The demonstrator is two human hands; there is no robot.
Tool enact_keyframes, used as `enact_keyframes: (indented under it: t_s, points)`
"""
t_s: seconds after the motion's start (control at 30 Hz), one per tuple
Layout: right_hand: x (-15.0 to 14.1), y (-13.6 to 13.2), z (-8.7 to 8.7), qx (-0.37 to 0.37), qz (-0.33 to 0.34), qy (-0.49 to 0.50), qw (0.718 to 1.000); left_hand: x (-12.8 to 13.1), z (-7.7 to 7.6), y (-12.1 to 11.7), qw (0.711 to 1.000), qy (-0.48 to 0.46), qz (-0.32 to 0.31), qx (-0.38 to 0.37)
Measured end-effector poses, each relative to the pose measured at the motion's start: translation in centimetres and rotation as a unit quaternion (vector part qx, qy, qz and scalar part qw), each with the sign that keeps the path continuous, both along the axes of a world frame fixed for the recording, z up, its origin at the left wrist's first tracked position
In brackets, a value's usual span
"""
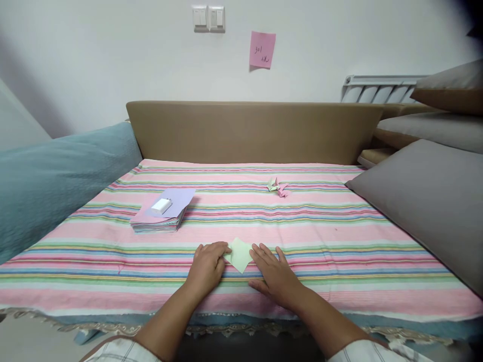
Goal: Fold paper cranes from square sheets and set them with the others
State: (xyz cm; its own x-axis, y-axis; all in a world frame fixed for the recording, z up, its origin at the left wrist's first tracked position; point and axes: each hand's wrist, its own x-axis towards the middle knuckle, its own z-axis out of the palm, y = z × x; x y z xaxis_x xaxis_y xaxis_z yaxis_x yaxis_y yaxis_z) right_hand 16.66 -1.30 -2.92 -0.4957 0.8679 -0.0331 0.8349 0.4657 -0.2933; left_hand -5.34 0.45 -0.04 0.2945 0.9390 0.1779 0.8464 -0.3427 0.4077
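A small light green sheet of paper [240, 255] lies flat on the striped cloth between my hands, one corner pointing towards me. My left hand [208, 262] is closed at its left corner, with thumb and curled fingers on the edge. On the other side, my right hand [274, 275] rests with fingers stretched out and thumb apart, its fingertips touching the right corner. Farther back lie two small folded paper pieces, a pale green one [271, 185] and a pink one [282, 190].
To the left is a stack of coloured paper [156, 223] with a white charger plug [162, 205] on top. Grey cushions [430, 196] stand at the right, a blue-covered armrest [71, 176] at the left. A brown backrest [249, 131] runs behind the striped cloth [226, 213].
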Motion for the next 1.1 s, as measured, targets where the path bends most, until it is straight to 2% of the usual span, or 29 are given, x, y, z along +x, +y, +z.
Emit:
enact_keyframes:
  t_s: [0.27, 0.5, 0.83, 1.1]
  points:
    - [0.0, -0.1, 0.4, 0.007, -0.003, 0.002, 1.0, 1.1, -0.4, 0.3, 0.999, -0.011, 0.029, 0.02]
    - [0.2, 0.1, -0.1, 0.014, -0.002, 0.017, 1.0, 1.8, -0.3, 0.3, 0.996, -0.032, 0.06, 0.052]
    - [0.2, 0.1, -0.3, 0.016, -0.004, 0.012, 1.0, 2.2, -0.9, 0.5, 0.997, 0.049, 0.022, 0.057]
    - [0.2, 0.1, -0.3, 0.025, -0.003, 0.018, 1.0, 2.8, -0.9, 0.4, 0.998, 0.048, 0.007, 0.042]
